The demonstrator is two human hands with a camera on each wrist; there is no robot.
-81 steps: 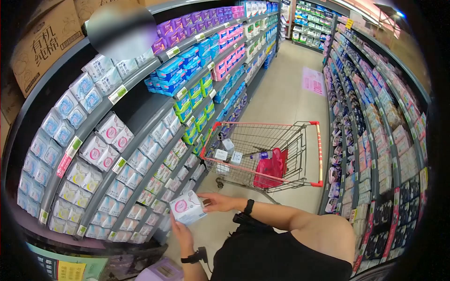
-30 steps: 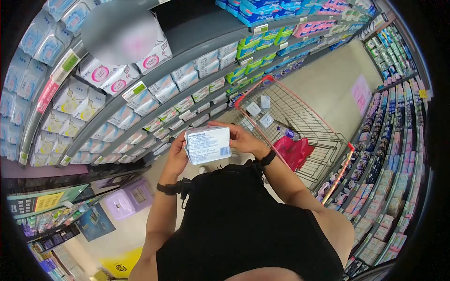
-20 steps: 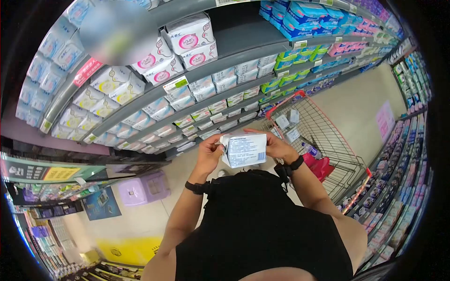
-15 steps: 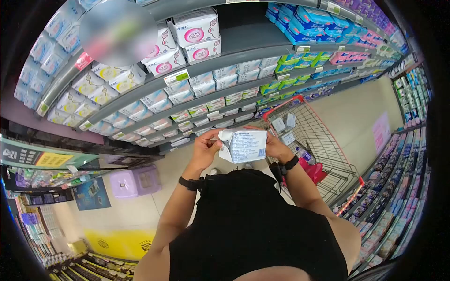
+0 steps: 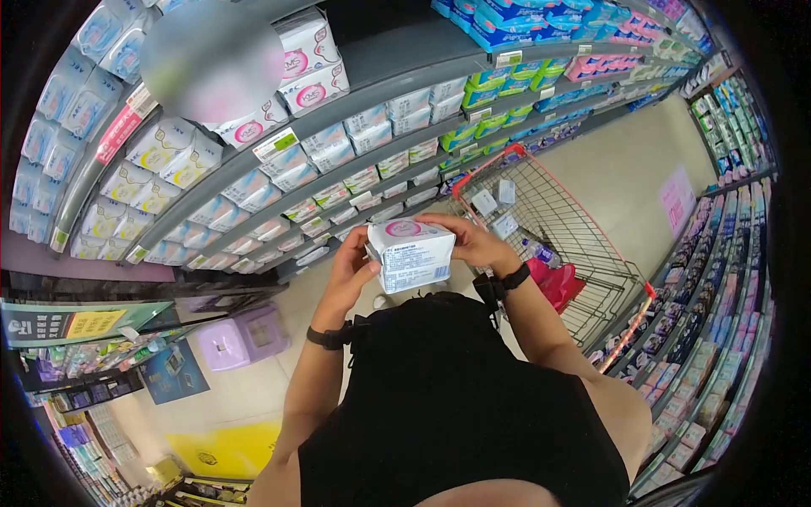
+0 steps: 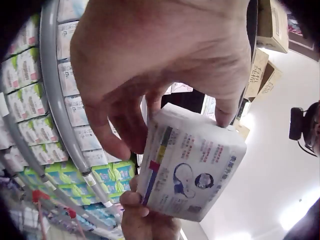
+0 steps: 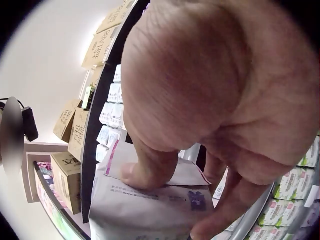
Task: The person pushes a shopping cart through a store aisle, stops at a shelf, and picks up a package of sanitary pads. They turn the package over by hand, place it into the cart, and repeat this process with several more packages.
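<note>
Between both hands is a white package with small blue print, a barcode and a pink oval on its upper face. My left hand grips its left end, thumb on the printed side. My right hand holds the other end, fingers along the top edge. In the left wrist view the package shows a side with a round dark mark, the left hand over it. From the right wrist, the right thumb lies on the folded end of the package, below the right hand.
A shopping cart with white packs, a bottle and a red bag stands at the right. Shelves of packs curve along the left and top; another shelf lines the right. A purple box is on the floor.
The package was turned from its pink-oval face to the printed side, then tipped so the oval shows again above the print. The view has swung down, and both hands now hold the ends.
</note>
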